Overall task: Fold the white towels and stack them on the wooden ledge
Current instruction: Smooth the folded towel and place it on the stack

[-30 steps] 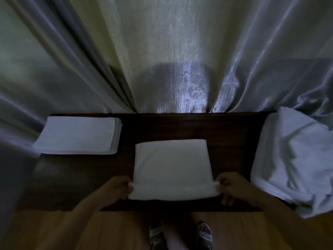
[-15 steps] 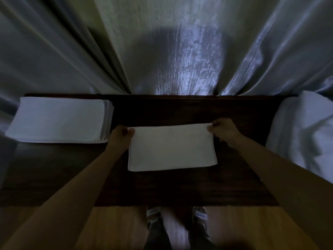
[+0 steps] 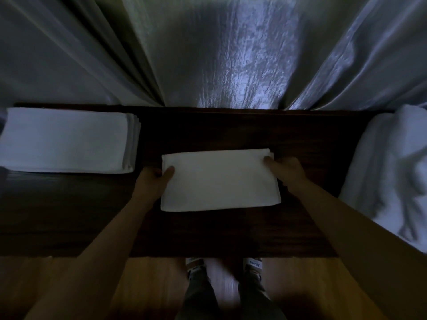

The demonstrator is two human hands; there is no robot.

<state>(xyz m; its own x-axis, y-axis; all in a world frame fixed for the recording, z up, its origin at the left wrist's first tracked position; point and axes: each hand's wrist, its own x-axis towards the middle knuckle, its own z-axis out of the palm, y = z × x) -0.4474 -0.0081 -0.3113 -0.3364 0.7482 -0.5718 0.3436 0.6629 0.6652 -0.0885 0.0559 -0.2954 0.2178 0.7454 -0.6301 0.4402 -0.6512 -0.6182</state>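
Note:
A folded white towel [image 3: 219, 181] lies flat in the middle of the dark wooden ledge [image 3: 231, 130]. My left hand [image 3: 153, 181] grips its left edge, thumb on top. On the opposite side, my right hand [image 3: 286, 172] holds the right edge near the far corner, thumb resting on the cloth. A stack of folded white towels [image 3: 67, 140] sits at the ledge's left end. A heap of unfolded white towels [image 3: 392, 176] fills the right end.
Shiny grey curtains [image 3: 219, 54] hang right behind the ledge. Below the ledge's front edge is a wooden floor [image 3: 115, 285], where my feet in sandals [image 3: 253, 265] stand.
The towel's near half was folded over to the far edge, halving its depth. Both hands slid from the far corners to the towel's side edges.

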